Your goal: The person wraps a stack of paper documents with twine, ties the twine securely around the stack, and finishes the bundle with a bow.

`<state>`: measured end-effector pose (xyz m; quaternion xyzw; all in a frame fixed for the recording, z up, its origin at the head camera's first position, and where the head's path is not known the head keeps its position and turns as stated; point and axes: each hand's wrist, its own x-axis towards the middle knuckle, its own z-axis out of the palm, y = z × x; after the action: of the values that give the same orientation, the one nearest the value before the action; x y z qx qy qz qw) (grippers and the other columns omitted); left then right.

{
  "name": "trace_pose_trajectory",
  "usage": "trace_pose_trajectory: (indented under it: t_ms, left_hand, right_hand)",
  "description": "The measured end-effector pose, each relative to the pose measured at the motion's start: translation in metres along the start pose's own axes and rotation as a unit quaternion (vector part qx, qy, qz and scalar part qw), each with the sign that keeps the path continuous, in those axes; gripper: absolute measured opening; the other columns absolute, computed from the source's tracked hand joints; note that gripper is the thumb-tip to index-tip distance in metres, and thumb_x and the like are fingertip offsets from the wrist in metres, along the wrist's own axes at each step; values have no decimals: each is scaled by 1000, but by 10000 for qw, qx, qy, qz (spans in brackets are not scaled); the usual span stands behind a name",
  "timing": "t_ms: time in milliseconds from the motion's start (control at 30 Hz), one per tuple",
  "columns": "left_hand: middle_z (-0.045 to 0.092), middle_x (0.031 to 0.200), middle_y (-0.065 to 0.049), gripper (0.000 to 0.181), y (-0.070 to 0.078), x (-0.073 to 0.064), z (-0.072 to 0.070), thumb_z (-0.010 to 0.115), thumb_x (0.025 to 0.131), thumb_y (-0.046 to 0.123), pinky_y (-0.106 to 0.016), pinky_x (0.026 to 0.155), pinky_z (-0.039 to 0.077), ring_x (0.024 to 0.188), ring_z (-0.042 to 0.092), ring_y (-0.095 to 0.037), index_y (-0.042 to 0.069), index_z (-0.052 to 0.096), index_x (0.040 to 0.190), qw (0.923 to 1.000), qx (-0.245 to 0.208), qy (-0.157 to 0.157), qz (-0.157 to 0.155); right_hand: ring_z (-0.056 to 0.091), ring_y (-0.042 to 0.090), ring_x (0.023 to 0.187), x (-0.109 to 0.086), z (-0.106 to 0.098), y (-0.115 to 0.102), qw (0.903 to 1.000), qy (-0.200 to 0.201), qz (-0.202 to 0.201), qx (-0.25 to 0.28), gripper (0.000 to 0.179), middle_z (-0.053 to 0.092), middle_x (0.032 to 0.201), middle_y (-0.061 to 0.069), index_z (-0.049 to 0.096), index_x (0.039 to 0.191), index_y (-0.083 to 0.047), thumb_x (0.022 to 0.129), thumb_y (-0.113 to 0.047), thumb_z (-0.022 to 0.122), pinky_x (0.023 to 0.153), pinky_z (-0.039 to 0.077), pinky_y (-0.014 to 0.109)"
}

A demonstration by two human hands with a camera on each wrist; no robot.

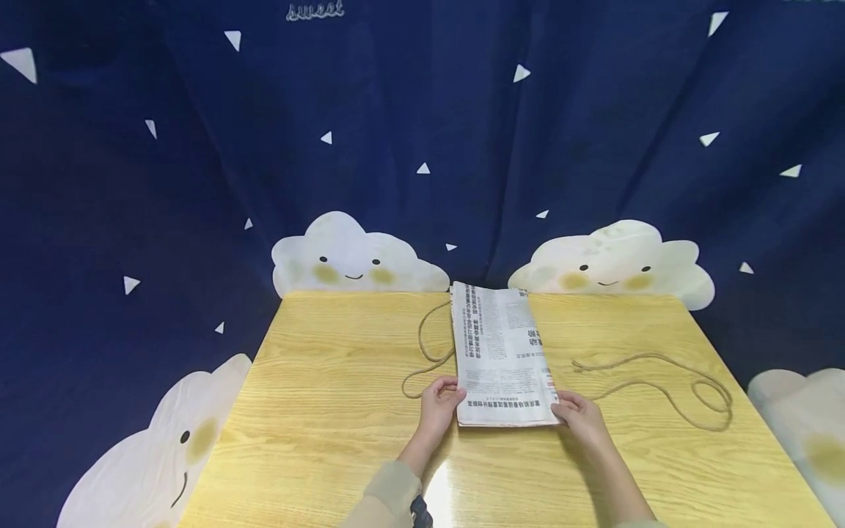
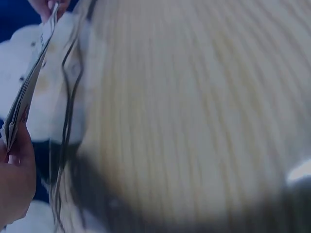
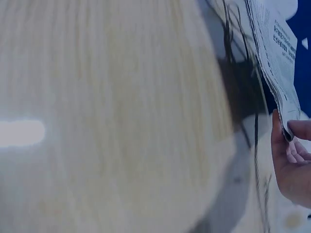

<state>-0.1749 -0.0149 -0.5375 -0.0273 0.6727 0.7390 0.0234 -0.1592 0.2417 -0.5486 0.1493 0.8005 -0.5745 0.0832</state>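
Nearest, a pale beige sleeve (image 1: 392, 490) and a dark beaded band (image 1: 420, 511) showed on the left wrist, in the head view only; beyond them the left hand (image 1: 439, 407) pinched the near left corner of a folded newspaper (image 1: 502, 356), white with black print, its thumb on the printed face; the right hand (image 1: 581, 418) pinched the near right corner, and the right wrist view showed what the head view hid, a thumb on one face and fingers behind the other.

The newspaper sloped away toward the middle of the far edge of the yellow wood-grained worktop (image 1: 330, 367); both wrist views caught it nearly edge-on, its stacked layers visible and its held end clear of the surface; whether its far end rested there could not be told.

Thin brown twine lay on the worktop, a curved length (image 1: 419, 334) emerging left of the newspaper, a longer looped one (image 1: 650, 356) stretching toward the right edge; the head view hid the part between, while the wrist views showed blurred strands below the paper.

Past the far edge hung a dark blue curtain (image 1: 422, 95) with white triangles and smiling clouds.
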Motion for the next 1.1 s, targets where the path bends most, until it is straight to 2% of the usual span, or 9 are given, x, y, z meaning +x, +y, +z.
trace_pose_trajectory:
  t_ms: [167,333,433,667,867,1100]
  left_hand:
    - [59,87,-25,21,-19,-1,21,60,78,-10,-19,65,51,75,62,-26,-16,56,98,9994,15,-295,186]
    - [62,85,-19,19,-46,0,37,62,77,-7,-20,65,51,74,62,-18,-12,60,96,9986,218,-450,190]
    - [62,83,-15,18,-55,-1,42,64,76,-5,-20,63,50,72,61,-14,-8,62,94,9981,401,-398,230]
    - [62,80,-14,19,-58,-2,48,66,75,-3,-19,62,50,72,61,-14,-8,63,93,9982,454,-286,277]
    - [64,78,-13,19,-60,-1,50,66,76,-4,-18,63,51,72,61,-15,-9,63,94,9983,502,-254,167]
    - [65,75,-12,19,-61,-1,48,65,77,-3,-17,62,50,68,62,-13,-11,63,95,9965,800,-229,23]
  right_hand:
    - [57,3,78,-8,-18,18,9997,49,144,-175,47,60,110,24,40,125,16,89,-11,54,66,48,19]
    - [56,4,75,-14,-30,32,9986,174,292,-415,46,64,101,18,42,123,17,88,-10,53,64,48,19]
    - [55,4,75,-17,-34,36,9982,216,331,-453,46,64,98,16,43,123,17,87,-10,53,64,47,18]
    - [55,5,77,-19,-37,40,9971,284,487,-520,47,64,100,18,43,123,15,86,-13,54,64,44,16]
    - [55,5,77,-17,-39,43,9963,307,500,-623,48,63,103,20,43,123,14,87,-15,54,64,42,15]
    - [54,8,73,-16,-37,44,9964,364,387,-662,45,63,91,14,43,120,17,85,-10,53,60,44,17]
